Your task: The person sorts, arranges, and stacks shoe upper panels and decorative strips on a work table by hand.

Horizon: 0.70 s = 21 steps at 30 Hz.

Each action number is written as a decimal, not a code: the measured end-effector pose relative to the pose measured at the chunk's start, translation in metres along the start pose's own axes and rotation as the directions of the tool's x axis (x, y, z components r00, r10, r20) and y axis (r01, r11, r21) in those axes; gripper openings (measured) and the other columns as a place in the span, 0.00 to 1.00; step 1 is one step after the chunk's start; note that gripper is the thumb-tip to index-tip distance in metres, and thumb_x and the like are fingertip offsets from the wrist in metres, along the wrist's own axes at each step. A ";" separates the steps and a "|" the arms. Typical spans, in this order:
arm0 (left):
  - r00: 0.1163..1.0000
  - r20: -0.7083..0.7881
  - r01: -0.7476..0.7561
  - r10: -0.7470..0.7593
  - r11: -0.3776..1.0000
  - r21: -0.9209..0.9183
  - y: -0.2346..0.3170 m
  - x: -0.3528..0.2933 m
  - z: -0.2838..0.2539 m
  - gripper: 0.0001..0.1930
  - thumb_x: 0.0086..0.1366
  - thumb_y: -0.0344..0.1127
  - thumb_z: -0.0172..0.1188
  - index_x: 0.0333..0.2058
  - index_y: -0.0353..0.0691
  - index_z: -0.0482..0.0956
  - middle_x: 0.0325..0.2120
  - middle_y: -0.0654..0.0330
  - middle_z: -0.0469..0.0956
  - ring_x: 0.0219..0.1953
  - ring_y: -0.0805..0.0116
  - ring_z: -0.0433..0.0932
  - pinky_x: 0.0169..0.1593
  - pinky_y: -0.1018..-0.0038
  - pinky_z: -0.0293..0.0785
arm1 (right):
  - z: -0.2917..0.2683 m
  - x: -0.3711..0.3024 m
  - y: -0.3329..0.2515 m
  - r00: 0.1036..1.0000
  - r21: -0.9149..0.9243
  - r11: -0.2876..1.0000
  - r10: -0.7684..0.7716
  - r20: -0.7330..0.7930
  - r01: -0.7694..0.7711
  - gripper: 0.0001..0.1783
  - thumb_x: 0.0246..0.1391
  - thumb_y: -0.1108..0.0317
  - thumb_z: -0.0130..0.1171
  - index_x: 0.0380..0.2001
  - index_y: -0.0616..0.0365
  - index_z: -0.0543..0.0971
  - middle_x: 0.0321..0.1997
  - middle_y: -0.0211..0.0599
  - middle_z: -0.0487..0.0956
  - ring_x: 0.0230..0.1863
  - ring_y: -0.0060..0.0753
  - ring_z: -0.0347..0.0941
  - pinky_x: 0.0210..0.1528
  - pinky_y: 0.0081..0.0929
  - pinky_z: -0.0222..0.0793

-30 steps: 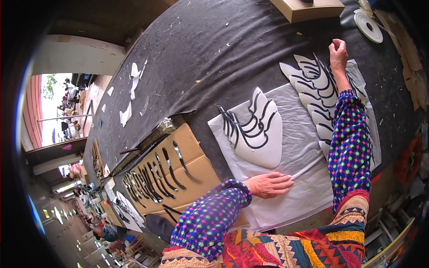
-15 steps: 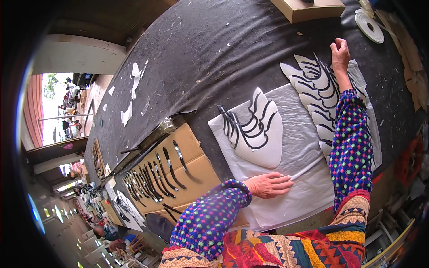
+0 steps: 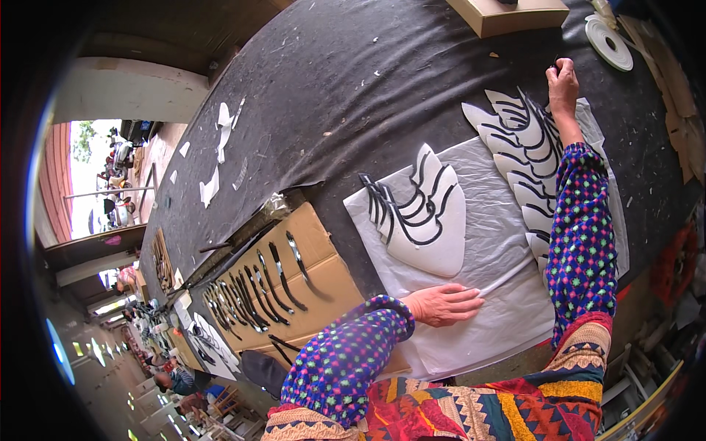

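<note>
While your left hand (image 3: 444, 304) is lying open, your curled right hand (image 3: 564, 90) is hiding its grip | black-lined: white pieces (image 3: 435, 253) | apparently waiting: black strips (image 3: 280, 273)

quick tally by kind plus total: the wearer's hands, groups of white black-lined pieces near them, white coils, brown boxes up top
Left hand and right hand: 2
Middle group and right group: 2
White coil: 1
Brown box: 1
Total: 6
</note>
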<state>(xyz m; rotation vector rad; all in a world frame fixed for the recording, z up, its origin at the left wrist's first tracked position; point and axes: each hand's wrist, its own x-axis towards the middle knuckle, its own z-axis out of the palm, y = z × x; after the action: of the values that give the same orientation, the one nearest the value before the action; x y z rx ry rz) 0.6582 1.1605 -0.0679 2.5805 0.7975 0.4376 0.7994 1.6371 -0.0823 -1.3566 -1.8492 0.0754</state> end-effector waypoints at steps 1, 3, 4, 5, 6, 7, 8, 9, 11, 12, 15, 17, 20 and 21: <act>1.000 -0.001 -0.005 0.005 1.000 0.001 0.000 0.000 0.000 0.21 0.62 0.38 0.48 0.54 0.45 0.67 0.62 0.62 0.62 0.64 0.65 0.60 0.63 0.67 0.57 | -0.001 0.000 -0.001 1.000 0.001 1.000 0.000 0.001 0.000 0.11 0.55 0.69 0.55 0.40 0.58 0.69 0.40 0.51 0.77 0.41 0.55 0.75 0.43 0.43 0.73; 1.000 -0.006 -0.002 0.002 1.000 0.000 0.000 0.000 0.001 0.21 0.62 0.38 0.48 0.54 0.45 0.67 0.62 0.62 0.62 0.64 0.65 0.60 0.63 0.67 0.57 | -0.002 0.000 -0.007 0.999 -0.030 0.999 -0.041 -0.025 0.040 0.10 0.56 0.70 0.54 0.40 0.57 0.68 0.39 0.50 0.77 0.41 0.54 0.75 0.43 0.42 0.74; 1.000 -0.012 -0.002 0.002 1.000 -0.001 0.000 -0.001 0.001 0.21 0.61 0.38 0.48 0.54 0.45 0.67 0.62 0.61 0.62 0.64 0.65 0.60 0.63 0.67 0.57 | -0.001 0.000 -0.010 0.999 -0.029 0.999 -0.041 -0.024 0.040 0.10 0.56 0.70 0.54 0.40 0.57 0.68 0.39 0.50 0.77 0.41 0.54 0.75 0.43 0.42 0.74; 1.000 -0.012 -0.002 0.002 1.000 -0.002 0.000 -0.001 0.001 0.21 0.61 0.38 0.48 0.54 0.45 0.67 0.62 0.61 0.62 0.64 0.65 0.60 0.63 0.67 0.57 | 0.000 0.000 -0.011 1.000 -0.053 0.999 -0.012 -0.025 0.011 0.10 0.56 0.69 0.54 0.41 0.57 0.68 0.39 0.50 0.77 0.41 0.54 0.76 0.43 0.42 0.74; 1.000 -0.012 -0.003 0.003 1.000 -0.004 0.000 0.000 0.001 0.21 0.61 0.38 0.48 0.54 0.45 0.67 0.62 0.61 0.63 0.64 0.64 0.60 0.63 0.68 0.57 | 0.000 0.000 -0.013 1.000 -0.077 0.997 0.016 -0.026 -0.018 0.09 0.57 0.69 0.53 0.41 0.56 0.69 0.39 0.49 0.77 0.41 0.54 0.76 0.43 0.42 0.74; 1.000 -0.011 -0.004 0.004 1.000 -0.006 -0.001 0.000 0.001 0.21 0.61 0.38 0.48 0.54 0.45 0.67 0.61 0.61 0.63 0.63 0.64 0.61 0.63 0.68 0.57 | -0.001 0.001 -0.014 1.000 -0.077 0.997 0.016 -0.026 -0.018 0.09 0.57 0.69 0.53 0.41 0.56 0.69 0.39 0.49 0.77 0.41 0.54 0.76 0.43 0.42 0.74; 1.000 -0.012 -0.006 0.006 1.000 -0.007 -0.001 0.000 0.001 0.21 0.61 0.38 0.48 0.54 0.45 0.67 0.61 0.61 0.63 0.63 0.64 0.61 0.63 0.68 0.57 | -0.001 0.001 -0.012 1.000 -0.069 0.998 -0.001 -0.013 0.000 0.09 0.57 0.69 0.53 0.41 0.55 0.69 0.39 0.49 0.78 0.42 0.55 0.76 0.43 0.43 0.74; 1.000 -0.017 -0.008 0.008 1.000 -0.002 -0.001 0.001 0.001 0.21 0.61 0.38 0.48 0.54 0.45 0.67 0.61 0.62 0.63 0.63 0.64 0.61 0.63 0.68 0.58 | -0.002 0.002 -0.010 1.000 -0.061 0.998 -0.019 0.000 0.019 0.09 0.57 0.70 0.52 0.42 0.55 0.70 0.39 0.49 0.78 0.42 0.55 0.76 0.42 0.43 0.74; 1.000 -0.022 -0.011 0.011 1.000 0.003 -0.001 0.003 0.001 0.21 0.61 0.38 0.48 0.54 0.45 0.67 0.61 0.62 0.63 0.63 0.64 0.61 0.62 0.68 0.58 | -0.002 0.003 -0.007 0.999 -0.054 0.998 -0.033 -0.001 0.033 0.09 0.57 0.69 0.52 0.42 0.54 0.71 0.39 0.49 0.78 0.42 0.55 0.76 0.43 0.43 0.74; 1.000 -0.025 -0.014 0.015 1.000 0.010 -0.001 0.003 0.000 0.21 0.61 0.38 0.48 0.54 0.45 0.68 0.61 0.62 0.63 0.63 0.64 0.61 0.62 0.68 0.58 | -0.002 0.004 -0.005 0.999 -0.045 0.998 -0.047 -0.001 0.046 0.10 0.57 0.69 0.51 0.43 0.53 0.72 0.39 0.49 0.79 0.41 0.55 0.76 0.43 0.43 0.74; 0.999 -0.033 -0.015 0.015 1.000 0.009 -0.001 0.003 0.001 0.21 0.61 0.38 0.48 0.53 0.45 0.68 0.61 0.62 0.64 0.63 0.64 0.61 0.62 0.68 0.59 | 0.000 0.005 -0.005 0.998 -0.015 0.998 -0.065 0.005 0.065 0.10 0.56 0.70 0.51 0.42 0.52 0.74 0.39 0.47 0.79 0.42 0.53 0.76 0.44 0.43 0.73; 0.999 -0.032 0.008 -0.008 1.000 0.008 0.000 -0.003 0.001 0.20 0.61 0.38 0.49 0.53 0.45 0.68 0.61 0.62 0.64 0.63 0.64 0.61 0.62 0.68 0.59 | 0.008 0.003 -0.010 0.998 -0.009 0.998 -0.067 0.015 0.067 0.10 0.56 0.70 0.51 0.41 0.52 0.75 0.39 0.47 0.79 0.42 0.53 0.76 0.44 0.43 0.73; 0.998 -0.062 0.000 0.001 1.000 0.012 0.000 -0.011 0.002 0.21 0.58 0.39 0.51 0.51 0.45 0.68 0.60 0.60 0.64 0.63 0.63 0.61 0.62 0.66 0.58 | 0.022 -0.002 -0.011 0.987 0.034 0.986 -0.162 -0.014 0.162 0.12 0.52 0.70 0.53 0.41 0.48 0.77 0.40 0.42 0.80 0.43 0.52 0.76 0.44 0.42 0.72; 0.996 -0.085 0.008 -0.008 1.000 0.000 0.000 -0.011 0.002 0.21 0.57 0.39 0.52 0.50 0.44 0.69 0.59 0.60 0.64 0.63 0.62 0.61 0.62 0.64 0.57 | 0.026 -0.004 -0.008 0.996 0.002 0.996 -0.091 0.018 0.090 0.13 0.52 0.68 0.54 0.42 0.46 0.77 0.42 0.39 0.81 0.43 0.49 0.77 0.45 0.40 0.72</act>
<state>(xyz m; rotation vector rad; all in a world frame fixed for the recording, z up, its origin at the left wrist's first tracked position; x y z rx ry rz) 0.6505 1.1540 -0.0715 2.5732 0.8367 0.5475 0.7775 1.6411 -0.0975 -1.2735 -1.9233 0.0421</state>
